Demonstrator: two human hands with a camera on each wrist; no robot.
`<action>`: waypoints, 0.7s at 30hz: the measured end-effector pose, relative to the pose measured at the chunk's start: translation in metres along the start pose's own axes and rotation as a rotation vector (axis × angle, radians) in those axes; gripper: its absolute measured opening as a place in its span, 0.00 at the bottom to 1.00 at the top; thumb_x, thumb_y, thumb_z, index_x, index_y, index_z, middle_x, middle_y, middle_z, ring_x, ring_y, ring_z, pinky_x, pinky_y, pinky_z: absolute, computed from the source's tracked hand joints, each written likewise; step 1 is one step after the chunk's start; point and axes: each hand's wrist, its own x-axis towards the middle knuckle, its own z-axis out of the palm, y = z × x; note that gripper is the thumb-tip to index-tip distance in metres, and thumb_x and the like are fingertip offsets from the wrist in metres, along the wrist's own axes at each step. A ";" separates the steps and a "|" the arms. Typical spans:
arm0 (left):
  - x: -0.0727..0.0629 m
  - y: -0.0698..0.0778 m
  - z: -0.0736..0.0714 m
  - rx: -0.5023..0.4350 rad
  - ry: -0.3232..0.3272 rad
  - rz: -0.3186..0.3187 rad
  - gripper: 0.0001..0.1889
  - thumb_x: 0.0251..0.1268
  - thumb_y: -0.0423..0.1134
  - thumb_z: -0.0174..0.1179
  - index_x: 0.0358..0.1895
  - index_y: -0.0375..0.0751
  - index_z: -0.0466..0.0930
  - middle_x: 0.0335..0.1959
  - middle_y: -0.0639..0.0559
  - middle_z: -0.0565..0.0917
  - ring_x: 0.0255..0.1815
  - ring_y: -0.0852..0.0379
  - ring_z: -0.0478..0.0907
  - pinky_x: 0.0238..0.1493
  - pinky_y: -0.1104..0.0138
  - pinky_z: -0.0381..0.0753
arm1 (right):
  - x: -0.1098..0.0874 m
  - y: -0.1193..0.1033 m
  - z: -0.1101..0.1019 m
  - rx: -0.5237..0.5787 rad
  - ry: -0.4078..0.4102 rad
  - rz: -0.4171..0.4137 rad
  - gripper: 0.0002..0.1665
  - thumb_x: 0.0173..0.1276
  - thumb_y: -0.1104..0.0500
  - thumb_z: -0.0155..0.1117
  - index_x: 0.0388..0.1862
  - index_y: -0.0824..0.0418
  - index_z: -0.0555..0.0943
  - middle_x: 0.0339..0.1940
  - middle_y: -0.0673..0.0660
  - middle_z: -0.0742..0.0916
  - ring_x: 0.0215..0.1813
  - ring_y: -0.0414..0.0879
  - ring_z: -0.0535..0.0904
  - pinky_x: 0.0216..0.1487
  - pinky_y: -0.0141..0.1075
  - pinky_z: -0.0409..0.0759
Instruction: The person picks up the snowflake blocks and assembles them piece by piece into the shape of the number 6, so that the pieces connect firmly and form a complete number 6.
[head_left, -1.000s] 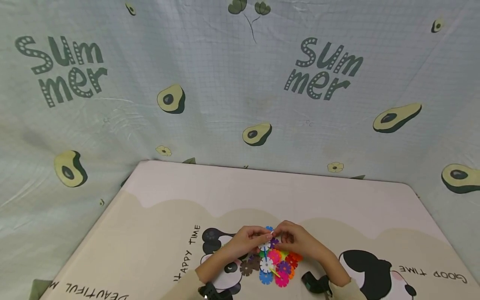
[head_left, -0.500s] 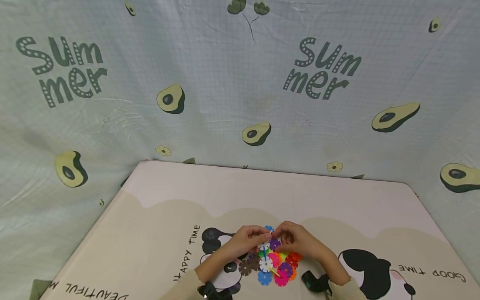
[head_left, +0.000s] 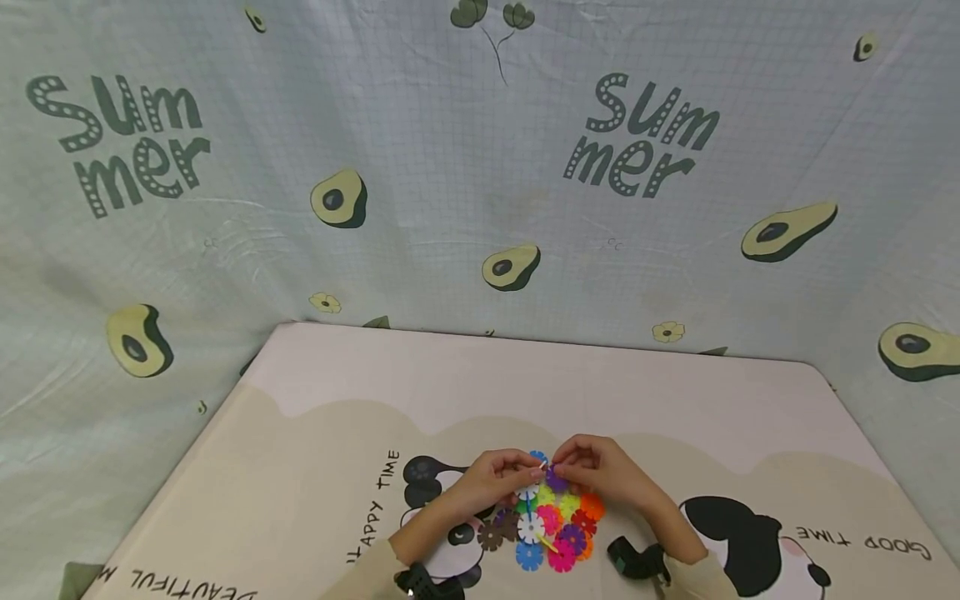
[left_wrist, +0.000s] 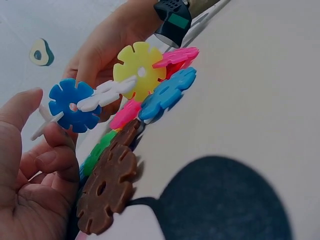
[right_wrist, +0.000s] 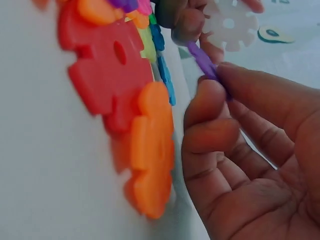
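Observation:
My left hand pinches a white notched flower disc between thumb and fingers. In the left wrist view, that disc joins a blue disc, followed by another white disc and a yellow disc in a chain. My right hand pinches a purple flower disc by its edge between thumb and finger. The purple disc is close to the white disc at my left fingertips; whether they touch is unclear.
Loose flower discs lie below the hands: brown, blue, pink, red and orange. A printed mat covers the table. Behind it hangs a patterned cloth.
My right hand has shifted slightly up and right, its fingers drawn closer together on the purple disc, uncovering orange and yellow-green discs below. My left hand has stayed nearly still.

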 end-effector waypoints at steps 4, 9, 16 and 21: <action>0.000 0.000 0.000 0.002 0.005 -0.003 0.19 0.69 0.43 0.60 0.53 0.30 0.80 0.33 0.53 0.84 0.24 0.65 0.72 0.28 0.75 0.75 | -0.001 -0.002 -0.001 0.044 0.046 0.003 0.12 0.70 0.61 0.63 0.43 0.71 0.79 0.30 0.59 0.83 0.23 0.40 0.77 0.25 0.30 0.77; 0.001 0.000 0.000 0.011 0.009 -0.003 0.18 0.70 0.42 0.60 0.53 0.30 0.80 0.33 0.53 0.84 0.24 0.64 0.72 0.28 0.75 0.75 | -0.001 -0.004 -0.002 0.082 0.105 -0.001 0.13 0.69 0.62 0.63 0.44 0.73 0.79 0.31 0.58 0.85 0.24 0.40 0.77 0.25 0.29 0.76; 0.001 0.000 0.000 0.021 -0.001 0.002 0.18 0.70 0.41 0.60 0.53 0.30 0.80 0.35 0.51 0.85 0.24 0.65 0.72 0.28 0.76 0.75 | -0.001 -0.008 -0.001 0.120 0.145 0.016 0.15 0.69 0.61 0.64 0.45 0.74 0.78 0.34 0.61 0.85 0.25 0.41 0.79 0.27 0.28 0.77; 0.000 0.000 0.000 0.037 -0.022 0.028 0.18 0.70 0.41 0.59 0.53 0.30 0.80 0.34 0.51 0.84 0.23 0.65 0.71 0.27 0.76 0.74 | 0.000 -0.008 0.000 0.158 0.131 0.023 0.15 0.70 0.60 0.63 0.46 0.73 0.79 0.32 0.54 0.85 0.23 0.39 0.77 0.26 0.28 0.76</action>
